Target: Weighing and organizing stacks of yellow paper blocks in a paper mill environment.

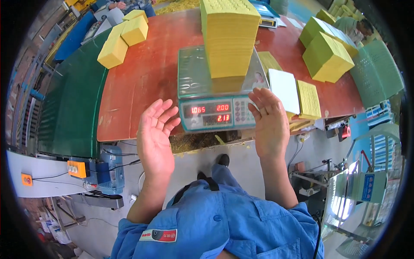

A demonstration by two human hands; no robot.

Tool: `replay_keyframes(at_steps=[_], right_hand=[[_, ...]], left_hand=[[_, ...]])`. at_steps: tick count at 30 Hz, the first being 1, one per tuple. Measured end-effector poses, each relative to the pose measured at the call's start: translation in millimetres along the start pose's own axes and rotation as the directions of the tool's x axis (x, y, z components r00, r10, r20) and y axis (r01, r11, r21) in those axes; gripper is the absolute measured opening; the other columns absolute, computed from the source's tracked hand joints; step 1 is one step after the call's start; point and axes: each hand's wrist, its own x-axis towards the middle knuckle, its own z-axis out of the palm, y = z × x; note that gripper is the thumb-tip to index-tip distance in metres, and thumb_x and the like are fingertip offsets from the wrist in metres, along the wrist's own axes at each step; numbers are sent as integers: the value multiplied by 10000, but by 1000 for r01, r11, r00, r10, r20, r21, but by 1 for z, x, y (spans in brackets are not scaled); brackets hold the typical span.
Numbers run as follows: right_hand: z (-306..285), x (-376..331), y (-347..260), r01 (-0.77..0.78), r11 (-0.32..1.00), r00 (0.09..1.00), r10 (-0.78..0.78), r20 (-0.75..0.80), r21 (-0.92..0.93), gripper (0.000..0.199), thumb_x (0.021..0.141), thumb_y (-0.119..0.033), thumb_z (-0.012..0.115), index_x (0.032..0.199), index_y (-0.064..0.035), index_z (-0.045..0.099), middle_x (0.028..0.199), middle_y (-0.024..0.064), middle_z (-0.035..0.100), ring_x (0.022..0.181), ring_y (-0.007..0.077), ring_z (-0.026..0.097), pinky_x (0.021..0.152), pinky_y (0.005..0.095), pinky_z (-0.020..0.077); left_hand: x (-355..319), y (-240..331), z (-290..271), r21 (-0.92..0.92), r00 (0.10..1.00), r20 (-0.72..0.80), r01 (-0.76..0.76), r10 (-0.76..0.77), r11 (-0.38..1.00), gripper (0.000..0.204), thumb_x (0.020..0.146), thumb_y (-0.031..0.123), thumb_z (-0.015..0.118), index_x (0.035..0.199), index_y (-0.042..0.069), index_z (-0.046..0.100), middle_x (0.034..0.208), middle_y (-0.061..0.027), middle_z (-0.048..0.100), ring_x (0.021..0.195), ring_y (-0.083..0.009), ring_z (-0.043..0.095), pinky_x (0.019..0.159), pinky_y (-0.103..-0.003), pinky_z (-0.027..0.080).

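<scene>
A tall stack of yellow paper sheets [229,43] stands on the steel plate of a digital counting scale [189,73], whose red display is lit. My left hand [157,138] is raised left of the scale's front, palm inward, fingers apart and slightly curled, holding nothing. On the other side my right hand [271,123] is held up by the keypad, also empty with its fingers spread. Both hands are apart from the yellow stack.
Yellow blocks of paper [114,45] lie at the table's left, with more yellow stacks [327,56] at the right. Beside the scale lie a white sheet stack [283,91] and a small yellow pad [308,99]. A green plastic chair [375,73] and another person [351,29] are beyond.
</scene>
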Motion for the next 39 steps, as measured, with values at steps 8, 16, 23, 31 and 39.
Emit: replay_keyframes(at_steps=[8,16,23,31,39], right_hand=[[11,-68,-10,34,998,999,-34,11,55,379,1045,-201,396,1315,34,521,1301,169,591,1242,258,545,1056,410,403],[12,-93,-19,65,997,998,-65,8,42,368,1037,-188,412,1309,33,527,1288,164,600,1236,254,552,1055,406,408],[12,-83,-18,56,998,998,-56,12,41,352,1029,-171,423,1296,29,537,1280,155,605,1226,250,556,1037,397,421],[11,-57,-16,4,997,1000,-6,29,72,321,1011,-119,440,1271,35,550,1266,154,604,1205,244,566,1036,399,435],[-3,9,-30,-44,997,990,35,136,64,303,991,-94,474,1248,40,564,1251,162,618,1184,251,585,1020,402,445]], left_hand=[[-43,20,3,-24,989,139,-53,56,998,459,1050,348,366,1222,-19,580,1209,-193,639,1110,-266,616,948,-390,482],[-56,26,1,-16,975,211,-70,72,997,452,1057,336,347,1202,-19,584,1190,-189,651,1101,-253,622,935,-381,486],[-45,24,5,-27,976,203,-71,75,997,434,1054,308,361,1167,-31,608,1153,-185,667,1060,-245,639,910,-369,497],[2,36,30,202,922,329,-280,204,939,229,1006,92,481,1137,-24,629,1181,-158,659,1073,-187,632,910,-313,501],[114,59,118,493,607,663,-795,438,354,270,859,37,684,1121,-16,648,1245,-164,625,1143,-283,615,977,-360,474]])
